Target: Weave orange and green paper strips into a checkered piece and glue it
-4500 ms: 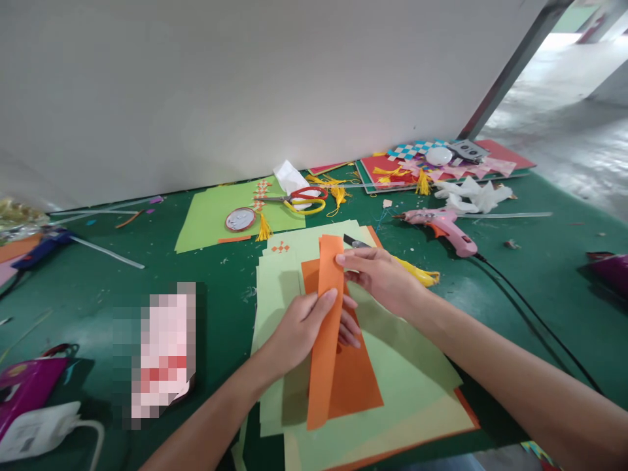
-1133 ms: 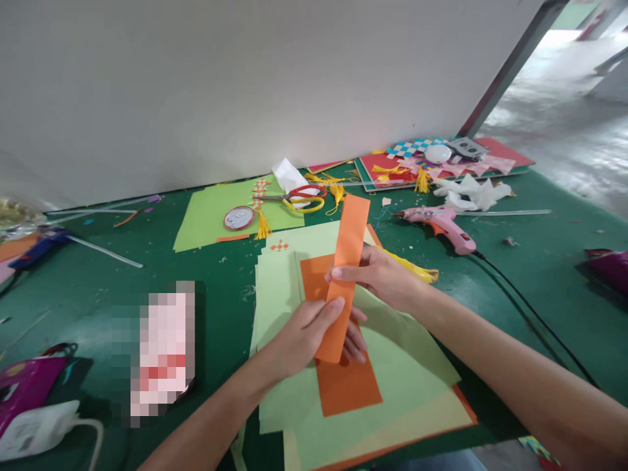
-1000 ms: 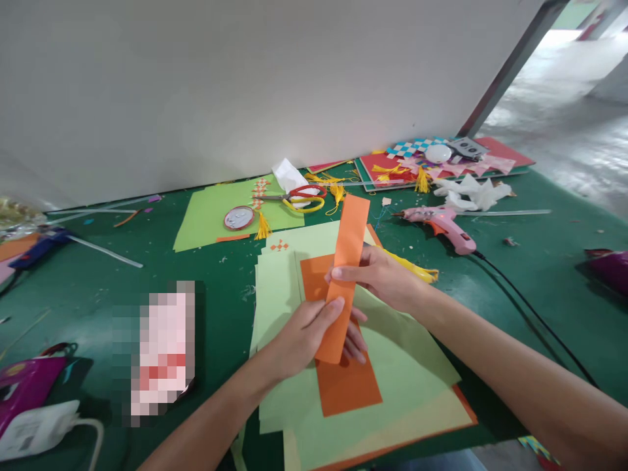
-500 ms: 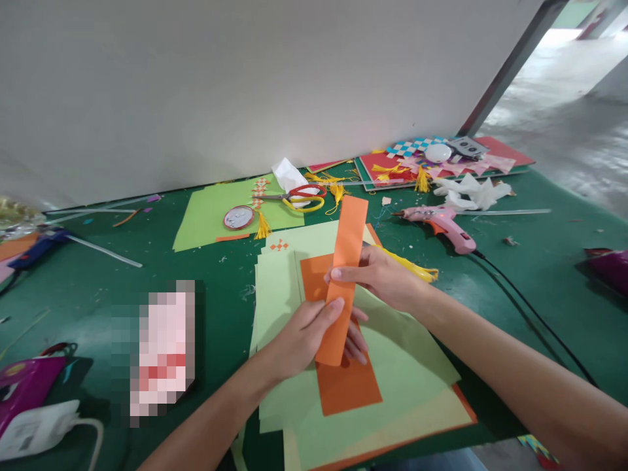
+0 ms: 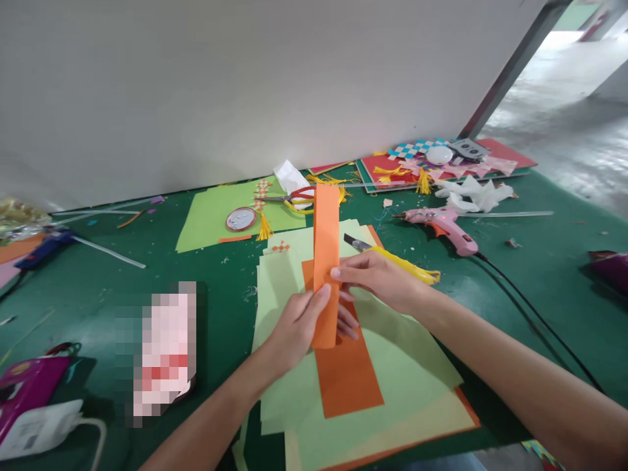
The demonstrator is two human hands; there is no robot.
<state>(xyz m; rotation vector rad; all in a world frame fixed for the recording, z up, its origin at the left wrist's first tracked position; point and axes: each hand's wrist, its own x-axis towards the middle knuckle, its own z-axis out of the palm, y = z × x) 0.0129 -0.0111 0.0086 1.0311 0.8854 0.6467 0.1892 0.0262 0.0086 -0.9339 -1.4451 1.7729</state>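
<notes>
An orange paper strip (image 5: 326, 229) stands upright, raised over a stack of pale green paper sheets (image 5: 407, 373). My left hand (image 5: 299, 320) grips its lower part, thumb in front and fingers behind. My right hand (image 5: 367, 275) pinches the strip's right edge between thumb and fingers, a little higher up. Beneath both hands, another orange paper piece (image 5: 348, 386) lies flat on the sheets. Close behind my right hand rests a yellow utility knife (image 5: 402, 263), its dark blade end pointing left.
On the green table (image 5: 216, 353) sit scissors (image 5: 294, 198), a round tin (image 5: 241, 219) and a yellow tassel (image 5: 265, 227) at the back. A pink glue gun (image 5: 444, 226) with a cord lies to the right. At left are a pixelated object (image 5: 169, 353) and a white plug (image 5: 42, 428).
The orange strip has swung left and become more upright, with its top now in front of the scissors. The knife's blade end has come into view. Both hands still hold the strip.
</notes>
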